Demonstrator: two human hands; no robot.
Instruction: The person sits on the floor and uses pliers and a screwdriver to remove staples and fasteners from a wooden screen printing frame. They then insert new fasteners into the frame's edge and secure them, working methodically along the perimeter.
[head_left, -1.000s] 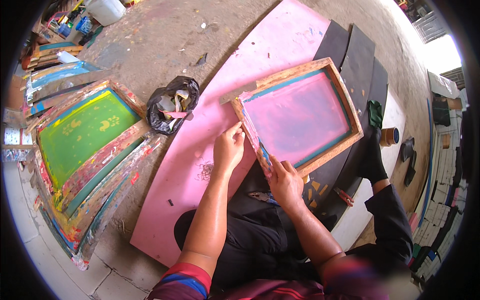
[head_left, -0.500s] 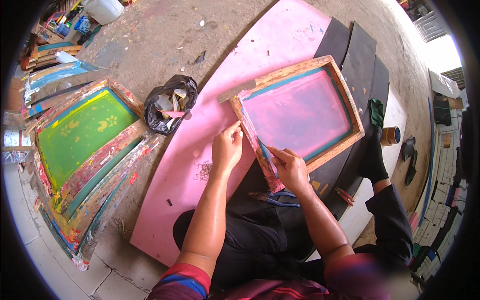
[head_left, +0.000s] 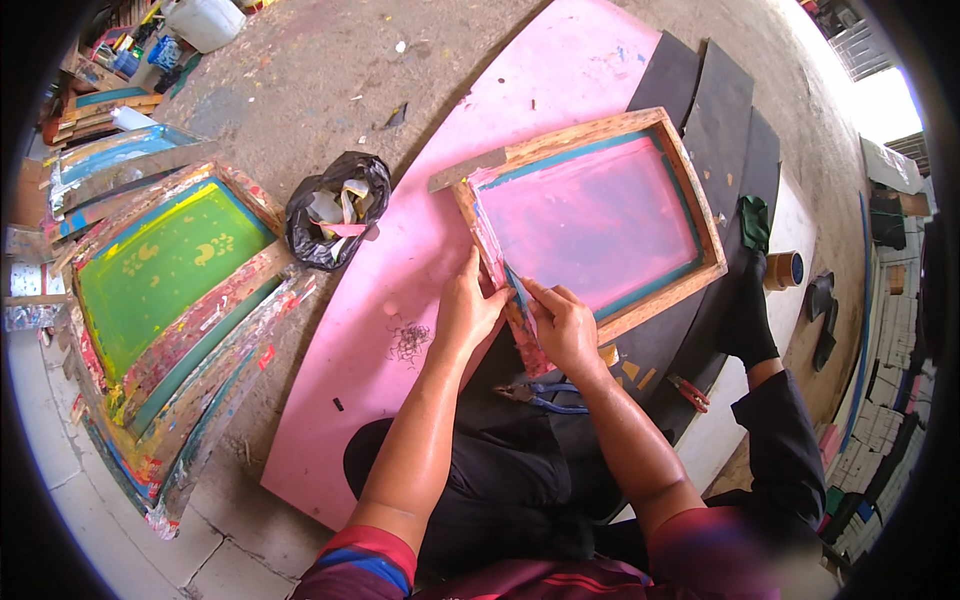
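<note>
A wooden screen printing frame (head_left: 690, 172) lies tilted before me, its mesh (head_left: 590, 225) smeared pink with a teal border. My left hand (head_left: 466, 312) grips the frame's near left rail, fingers along the outer edge and thumb on top. Just right of that thumb, my right hand (head_left: 562, 325) pinches the loose, blue-grey edge strip of the mesh (head_left: 516, 287) at the same rail. The two hands are almost touching. Whether a small tool is inside the right fingers is hidden.
Beneath the frame lie a pink board (head_left: 345, 400) and black sheets (head_left: 720, 100). Blue-handled pliers (head_left: 545, 396) and red-handled pliers (head_left: 688, 392) rest nearby. A black bag of scraps (head_left: 340, 210) and a green-meshed frame (head_left: 170, 265) stand left; a brown roll (head_left: 784, 271) is right.
My left hand has slid down the rail, bringing its thumb beside my right fingers. My right hand has shifted slightly up and left. The frame has moved slightly to the left.
</note>
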